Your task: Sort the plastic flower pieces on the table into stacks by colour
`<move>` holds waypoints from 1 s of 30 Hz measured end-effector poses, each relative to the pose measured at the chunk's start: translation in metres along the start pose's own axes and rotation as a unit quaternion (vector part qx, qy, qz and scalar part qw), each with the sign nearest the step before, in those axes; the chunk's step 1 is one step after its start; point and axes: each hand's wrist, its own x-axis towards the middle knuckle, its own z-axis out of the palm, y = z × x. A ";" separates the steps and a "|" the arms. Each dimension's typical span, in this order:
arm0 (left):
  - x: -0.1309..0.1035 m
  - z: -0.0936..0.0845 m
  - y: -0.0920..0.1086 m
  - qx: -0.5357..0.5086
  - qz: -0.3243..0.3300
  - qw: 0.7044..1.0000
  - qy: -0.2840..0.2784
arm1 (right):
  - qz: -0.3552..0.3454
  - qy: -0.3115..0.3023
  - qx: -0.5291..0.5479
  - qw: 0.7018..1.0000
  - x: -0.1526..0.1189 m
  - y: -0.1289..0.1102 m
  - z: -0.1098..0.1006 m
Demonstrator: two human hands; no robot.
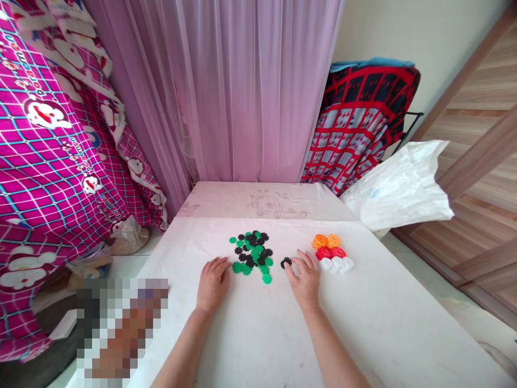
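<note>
A loose pile of green and black scalloped discs (256, 251) lies on the white table, between my two hands. My left hand (214, 283) rests on the tabletop just left of the pile, its fingers bent and loosely together. The thumb and fingers of my right hand (304, 277) are at a black disc (286, 262) to the right of the pile, with the thumb on its edge. Beyond my right hand, orange pieces (326, 241), red pieces (330, 253) and white pieces (336, 264) are grouped by colour in rows.
The white-covered table (258, 345) reaches back to a purple curtain (258, 97). A white bag (399, 188) stands at its back right edge, near a red and black checked cloth (351, 129). Pink patterned fabric (60, 134) hangs at the left.
</note>
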 end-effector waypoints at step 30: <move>0.001 -0.002 0.001 -0.012 -0.001 1.000 -0.004 | 0.057 -0.152 -0.124 0.979 0.005 -0.017 -0.007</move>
